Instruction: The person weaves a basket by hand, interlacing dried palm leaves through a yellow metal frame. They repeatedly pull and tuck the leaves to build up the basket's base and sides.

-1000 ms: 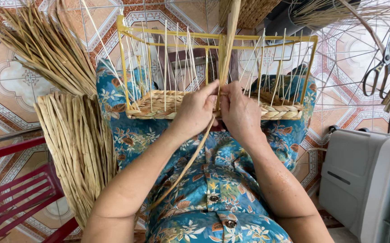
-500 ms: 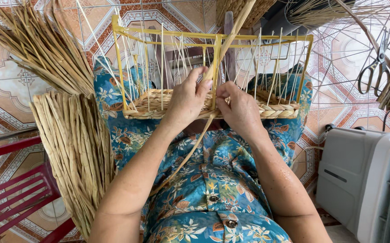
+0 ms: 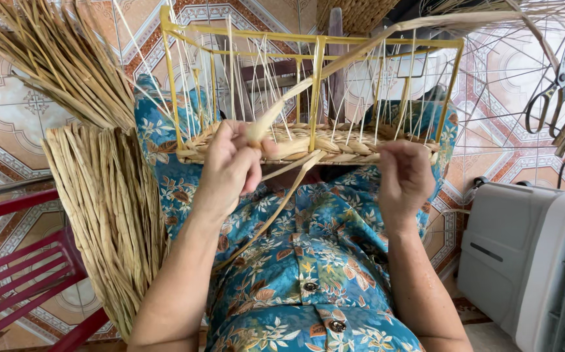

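On the lap, only the bottom rows of the basket [image 3: 308,146] are woven within the yellow frame [image 3: 318,49], bare uprights left above, while a straw strand [image 3: 361,55] is pinched by the left hand [image 3: 230,166] and the right hand [image 3: 403,176] is closed at the rim.

Yellow frame [image 3: 316,45], tan straw bundle [image 3: 110,208], blue floral dress [image 3: 308,261].

Yellow wire frame [image 3: 318,49], box-shaped, sits on the person's lap, its open side facing up toward the head camera. Thin pale upright strands run from the top rail down to a woven band of tan straw [image 3: 334,146] along the near bottom edge. One long flat straw strand [image 3: 374,47] slants from upper right down across the frame, bending at the woven band and trailing over the lap.
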